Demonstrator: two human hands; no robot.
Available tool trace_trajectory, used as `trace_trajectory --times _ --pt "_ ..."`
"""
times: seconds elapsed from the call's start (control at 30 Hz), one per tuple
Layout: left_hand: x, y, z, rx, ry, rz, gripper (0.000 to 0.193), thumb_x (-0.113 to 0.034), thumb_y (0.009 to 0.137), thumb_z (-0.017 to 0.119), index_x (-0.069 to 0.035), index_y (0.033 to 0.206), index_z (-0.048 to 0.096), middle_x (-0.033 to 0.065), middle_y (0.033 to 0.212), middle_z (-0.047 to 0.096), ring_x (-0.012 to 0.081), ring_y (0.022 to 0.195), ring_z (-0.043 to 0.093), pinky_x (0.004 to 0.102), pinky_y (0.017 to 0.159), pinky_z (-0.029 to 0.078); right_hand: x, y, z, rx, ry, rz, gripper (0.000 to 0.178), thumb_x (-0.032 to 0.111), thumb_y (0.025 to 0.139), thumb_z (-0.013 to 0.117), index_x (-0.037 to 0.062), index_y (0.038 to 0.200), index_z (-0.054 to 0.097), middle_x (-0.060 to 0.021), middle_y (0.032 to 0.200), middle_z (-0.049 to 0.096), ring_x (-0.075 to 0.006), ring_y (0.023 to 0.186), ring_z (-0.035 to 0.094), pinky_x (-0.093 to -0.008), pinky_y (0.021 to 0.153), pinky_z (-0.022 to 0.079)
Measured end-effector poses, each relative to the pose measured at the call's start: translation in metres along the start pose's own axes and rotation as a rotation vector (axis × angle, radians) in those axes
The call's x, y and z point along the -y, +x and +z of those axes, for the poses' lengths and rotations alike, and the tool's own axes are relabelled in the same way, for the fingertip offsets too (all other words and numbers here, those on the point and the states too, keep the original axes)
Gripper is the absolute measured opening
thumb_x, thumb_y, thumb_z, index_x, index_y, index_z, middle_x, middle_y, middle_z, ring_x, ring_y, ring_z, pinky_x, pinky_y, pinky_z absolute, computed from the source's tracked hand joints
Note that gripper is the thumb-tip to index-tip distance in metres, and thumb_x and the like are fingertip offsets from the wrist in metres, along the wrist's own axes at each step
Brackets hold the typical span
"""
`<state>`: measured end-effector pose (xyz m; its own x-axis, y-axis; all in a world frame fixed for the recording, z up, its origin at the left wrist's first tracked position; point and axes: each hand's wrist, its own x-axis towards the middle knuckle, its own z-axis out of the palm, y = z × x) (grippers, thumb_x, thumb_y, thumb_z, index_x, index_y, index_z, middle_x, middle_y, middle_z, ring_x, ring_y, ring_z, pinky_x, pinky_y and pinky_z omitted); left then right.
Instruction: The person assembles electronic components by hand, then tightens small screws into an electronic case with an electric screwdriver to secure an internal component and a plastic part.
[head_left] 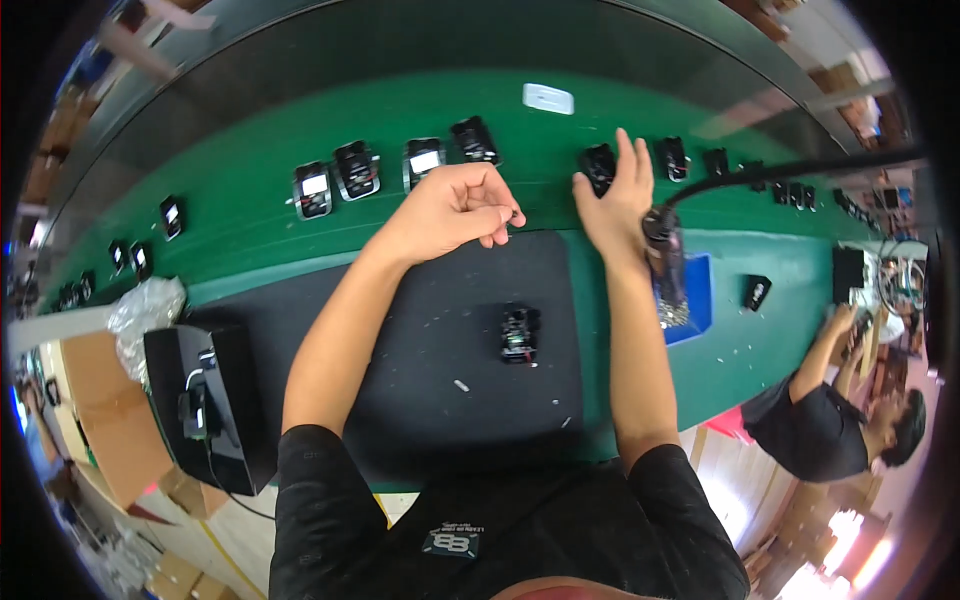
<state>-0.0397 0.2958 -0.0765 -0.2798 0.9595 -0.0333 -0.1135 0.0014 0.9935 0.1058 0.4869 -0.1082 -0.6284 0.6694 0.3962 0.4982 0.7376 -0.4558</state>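
Note:
Over the far edge of the dark mat, my left hand (450,212) is closed, its thumb and fingers pinched on a tiny dark piece too small to name. My right hand (622,205) reaches onto the green belt with fingers stretched apart. Between its thumb and fingers lies a black device housing (600,168); whether they touch it I cannot tell. On the mat (430,400) sits an opened black device (519,335) with its circuit parts showing. A dark power screwdriver (662,235) hangs from a cable beside my right wrist.
A blue tray (700,305) with small metal parts stands right of my right forearm. Several devices, some with lit screens (314,185), line the belt (250,215). A black box (215,400) and cardboard carton (110,400) stand left. A co-worker (825,420) works far right.

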Motion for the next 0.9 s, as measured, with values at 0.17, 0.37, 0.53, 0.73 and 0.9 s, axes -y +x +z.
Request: trace_trajectory --times 0.17,0.37,0.53,0.73,0.9 --pt "0.018 -0.059 -0.025 -0.215 -0.578 -0.082 0.015 -0.002 0.080 0.051 -0.005 0.095 0.054 0.0078 0.084 0.062 0.0138 0.066 0.060 0.0227 0.057 0.048 0.000 0.008 0.010 0.104 0.081 -0.011 0.049 0.015 0.079 0.068 0.0098 0.126 0.055 -0.0184 0.125 0.053 -0.0344 0.116 0.051 -0.0422 0.098 0.042" --pt "0.014 -0.076 -0.049 -0.368 -0.785 -0.168 0.022 -0.025 0.095 0.049 -0.005 0.086 0.053 -0.0013 0.068 0.043 0.0073 0.052 0.034 0.0199 0.045 0.028 0.024 -0.052 -0.041 0.168 0.045 -0.054 0.049 0.015 0.076 0.073 0.0103 0.122 0.057 -0.0153 0.115 0.056 -0.0311 0.107 0.056 -0.0379 0.093 0.045" --pt "-0.022 -0.059 -0.080 -0.607 0.793 -0.123 0.037 -0.033 0.083 0.068 -0.005 0.104 0.056 0.0056 0.069 0.057 0.0200 0.055 0.054 0.0310 0.051 0.042 0.007 -0.077 -0.055 0.089 0.089 0.039 0.047 0.015 0.076 0.073 0.0101 0.120 0.057 -0.0156 0.117 0.055 -0.0319 0.107 0.055 -0.0399 0.094 0.044" --pt "-0.028 -0.052 -0.094 -0.383 1.494 -0.212 0.072 -0.026 0.063 0.083 -0.002 0.123 0.050 0.0200 0.102 0.062 0.0365 0.095 0.062 0.0439 0.079 0.052 -0.011 -0.072 -0.061 0.065 0.082 0.105 0.046 0.017 0.077 0.071 0.0111 0.121 0.057 -0.0146 0.118 0.054 -0.0317 0.108 0.055 -0.0402 0.094 0.044" --pt "-0.034 -0.050 -0.084 -0.400 1.496 -0.215 0.066 -0.024 0.063 0.082 -0.001 0.117 0.052 0.0190 0.100 0.062 0.0360 0.093 0.062 0.0435 0.077 0.052 -0.020 -0.077 -0.072 0.079 -0.029 0.077 0.047 0.019 0.079 0.070 0.0121 0.123 0.054 -0.0176 0.111 0.058 -0.0345 0.104 0.057 -0.0425 0.090 0.046"
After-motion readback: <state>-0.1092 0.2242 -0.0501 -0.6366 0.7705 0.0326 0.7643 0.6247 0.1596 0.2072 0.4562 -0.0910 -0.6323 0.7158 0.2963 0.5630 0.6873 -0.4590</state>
